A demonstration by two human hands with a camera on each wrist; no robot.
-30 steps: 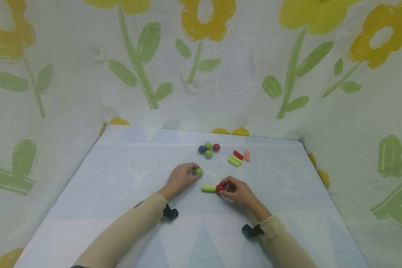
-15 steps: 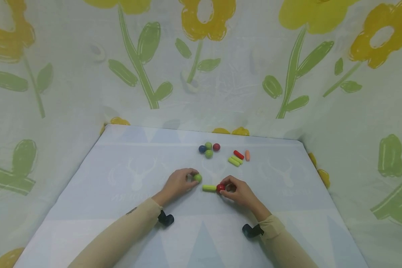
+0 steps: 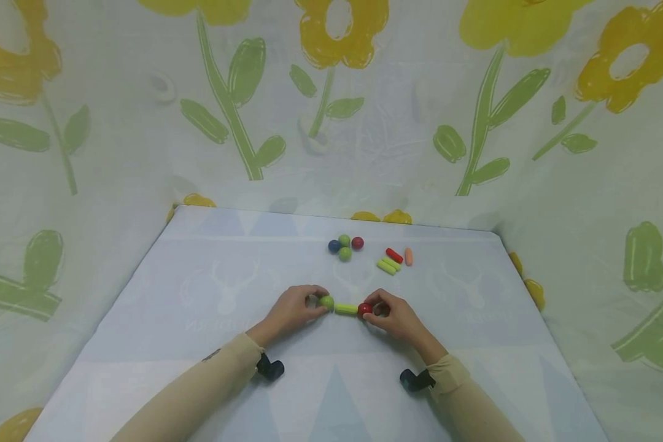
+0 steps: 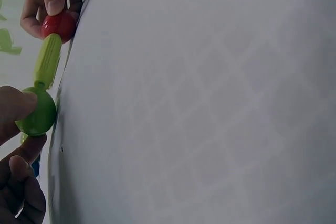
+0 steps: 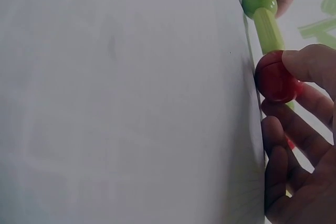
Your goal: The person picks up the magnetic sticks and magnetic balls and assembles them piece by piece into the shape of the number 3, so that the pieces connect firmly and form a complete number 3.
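Pale table (image 3: 160, 344), flower-printed cloth (image 3: 376, 147) behind and at both sides. Left hand (image 3: 294, 310) pinches green ball (image 3: 327, 302); right hand (image 3: 396, 316) pinches red ball (image 3: 363, 309). Yellow-green rod (image 3: 345, 309) lies between the hands, one end against the red ball, the other right by the green.

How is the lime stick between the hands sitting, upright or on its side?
On its side: in the head view, the lime stick stretches sideways from red ball to green ball.
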